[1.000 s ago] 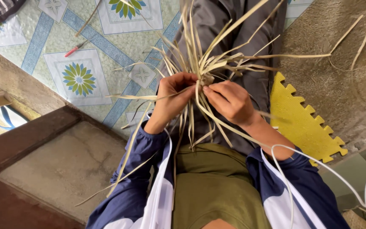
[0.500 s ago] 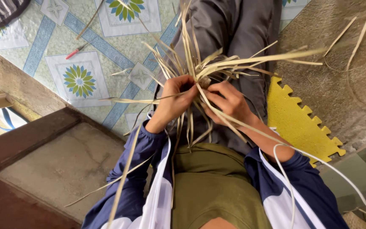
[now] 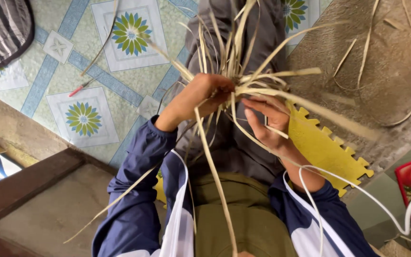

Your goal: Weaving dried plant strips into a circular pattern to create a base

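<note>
A bundle of pale dried leaf strips point(image 3: 243, 71) fans out above my lap. My left hand point(image 3: 200, 97) is closed around the point where the strips cross. My right hand point(image 3: 267, 121) is beside it with fingers spread, palm toward me, touching a few strips that run across it. Long loose ends hang down over my grey trousers point(image 3: 234, 147) and olive shirt. Both arms wear dark blue sleeves with white panels.
A yellow foam puzzle mat point(image 3: 324, 147) lies under my right forearm. Patterned tile floor point(image 3: 96, 95) with a small red-tipped tool point(image 3: 77, 89) is at left. A brown wooden frame point(image 3: 24, 185) sits lower left, a white cable point(image 3: 357, 190) lower right, a woven mat point(image 3: 381, 71) with stray strips at right.
My right hand has opened and drawn slightly away from the crossing point. The strips have swung upward and to the right. My left hand keeps its grip.
</note>
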